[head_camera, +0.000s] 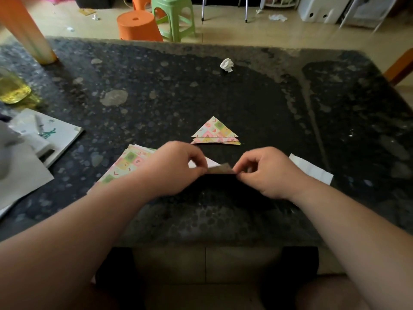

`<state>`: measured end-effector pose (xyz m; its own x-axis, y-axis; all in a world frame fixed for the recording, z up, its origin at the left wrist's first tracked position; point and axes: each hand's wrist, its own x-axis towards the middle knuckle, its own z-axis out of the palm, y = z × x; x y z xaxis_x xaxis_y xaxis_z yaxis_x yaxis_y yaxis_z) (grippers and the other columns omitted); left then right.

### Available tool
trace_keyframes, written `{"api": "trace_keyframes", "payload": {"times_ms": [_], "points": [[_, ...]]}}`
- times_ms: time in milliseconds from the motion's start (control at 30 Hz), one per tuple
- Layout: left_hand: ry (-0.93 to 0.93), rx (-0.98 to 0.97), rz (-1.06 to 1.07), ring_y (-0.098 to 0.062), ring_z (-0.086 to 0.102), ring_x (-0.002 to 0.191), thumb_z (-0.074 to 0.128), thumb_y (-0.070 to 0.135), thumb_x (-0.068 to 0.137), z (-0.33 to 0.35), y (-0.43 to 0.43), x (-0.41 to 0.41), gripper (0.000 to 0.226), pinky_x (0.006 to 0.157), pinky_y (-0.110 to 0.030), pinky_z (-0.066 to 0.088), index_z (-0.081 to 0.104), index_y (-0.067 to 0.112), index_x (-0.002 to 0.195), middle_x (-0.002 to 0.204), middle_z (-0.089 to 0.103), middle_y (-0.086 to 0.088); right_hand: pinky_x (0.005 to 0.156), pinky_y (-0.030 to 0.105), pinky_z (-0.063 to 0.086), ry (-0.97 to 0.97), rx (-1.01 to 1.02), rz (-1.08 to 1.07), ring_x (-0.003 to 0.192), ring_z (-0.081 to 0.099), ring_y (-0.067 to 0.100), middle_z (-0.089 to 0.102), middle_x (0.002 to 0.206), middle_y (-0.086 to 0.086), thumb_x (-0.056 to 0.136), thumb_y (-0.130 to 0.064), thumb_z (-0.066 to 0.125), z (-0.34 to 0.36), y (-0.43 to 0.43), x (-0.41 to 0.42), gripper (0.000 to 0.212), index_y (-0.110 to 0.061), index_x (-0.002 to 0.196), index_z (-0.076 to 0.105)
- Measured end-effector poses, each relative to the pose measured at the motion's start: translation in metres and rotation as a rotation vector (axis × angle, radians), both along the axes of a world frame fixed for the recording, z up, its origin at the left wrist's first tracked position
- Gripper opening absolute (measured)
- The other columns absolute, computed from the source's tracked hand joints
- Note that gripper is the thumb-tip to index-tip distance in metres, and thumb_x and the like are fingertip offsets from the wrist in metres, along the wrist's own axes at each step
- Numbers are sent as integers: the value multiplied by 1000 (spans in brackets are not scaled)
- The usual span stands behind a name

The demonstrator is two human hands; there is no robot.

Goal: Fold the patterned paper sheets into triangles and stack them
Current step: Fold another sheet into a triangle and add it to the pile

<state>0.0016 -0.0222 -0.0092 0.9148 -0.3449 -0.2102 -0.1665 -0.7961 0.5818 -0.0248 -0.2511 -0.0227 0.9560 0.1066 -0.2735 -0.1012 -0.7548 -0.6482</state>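
Observation:
A paper sheet point(220, 167) is held just above the dark table between both hands; its white side and a shadowed edge show. My left hand point(176, 167) pinches its left end and my right hand point(266, 172) pinches its right end. Beyond the hands a small stack of folded patterned triangles point(214, 133) lies flat. A pile of unfolded patterned sheets point(127, 163) sits to the left, partly hidden under my left forearm.
The dark speckled table point(223, 92) carries a crumpled white paper ball point(226, 64) at the back, a white slip point(311, 168) at right, booklets and papers point(44, 137) at left, and a yellow-liquid bottle point(12, 88). Orange point(138, 25) and green stools point(173, 16) stand behind.

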Motion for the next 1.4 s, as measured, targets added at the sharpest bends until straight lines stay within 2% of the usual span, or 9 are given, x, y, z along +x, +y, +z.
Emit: {"api": "trace_keyframes", "payload": {"times_ms": [133,333,500,733,1000,1067,1133,1300,1400], "points": [[133,185,-172,7,56,68,71,31,92,-2,-1,-9,7,52,-7,36,70,33,85,71,57,22,49,8,35,185,-116,153,51,53,-15,58,58,-19,87,-26,81,4,3,-3,19,-38,84,67],[369,74,-40,-4,63,47,67,21,96,-9,-1,-8,6,48,-17,47,67,19,90,64,73,2,59,13,41,209,-37,138,60,60,-12,69,77,-16,83,-42,83,-2,13,-2,14,-35,90,74],[342,114,-61,-1,62,49,64,29,97,-10,-5,-7,11,52,-18,43,68,22,89,58,70,6,65,24,44,191,-93,64,77,64,4,70,79,-14,91,-41,76,-8,18,1,17,-32,77,76],[407,92,34,-14,63,49,56,18,98,-12,-7,-4,14,50,-21,46,67,16,89,61,71,-2,69,22,46,205,-18,47,83,66,1,73,85,-15,87,-41,81,-11,18,7,12,-33,81,74],[429,134,13,-14,69,52,51,15,96,-9,-8,-3,17,57,-23,50,65,14,86,63,73,-2,66,18,46,134,5,-31,82,66,2,71,86,-15,87,-31,83,-16,22,9,12,-32,82,72],[416,163,-5,-16,71,61,53,18,95,-7,-9,-4,15,61,-26,53,64,18,85,73,75,-3,67,19,48,127,8,-41,83,65,2,70,88,-15,87,-29,83,-16,24,9,13,-32,83,71],[274,303,-70,-17,67,87,55,29,96,0,-11,-11,7,73,-30,53,60,24,97,104,71,1,68,20,49,141,-2,-29,85,65,3,70,90,-15,87,-29,82,-15,26,10,12,-32,85,71],[-98,451,-389,-22,28,144,52,64,93,5,-18,-63,78,119,-42,31,27,23,155,157,29,-1,71,23,51,127,-30,-17,84,65,5,69,87,-14,90,-25,79,-18,30,7,12,-32,84,70],[-16,491,-531,-20,-10,156,41,73,94,-10,-18,-81,98,128,-43,0,0,18,163,170,-11,-3,71,24,52,82,-30,-45,82,66,6,70,85,-13,89,-26,79,-20,32,7,13,-31,81,71]]}}
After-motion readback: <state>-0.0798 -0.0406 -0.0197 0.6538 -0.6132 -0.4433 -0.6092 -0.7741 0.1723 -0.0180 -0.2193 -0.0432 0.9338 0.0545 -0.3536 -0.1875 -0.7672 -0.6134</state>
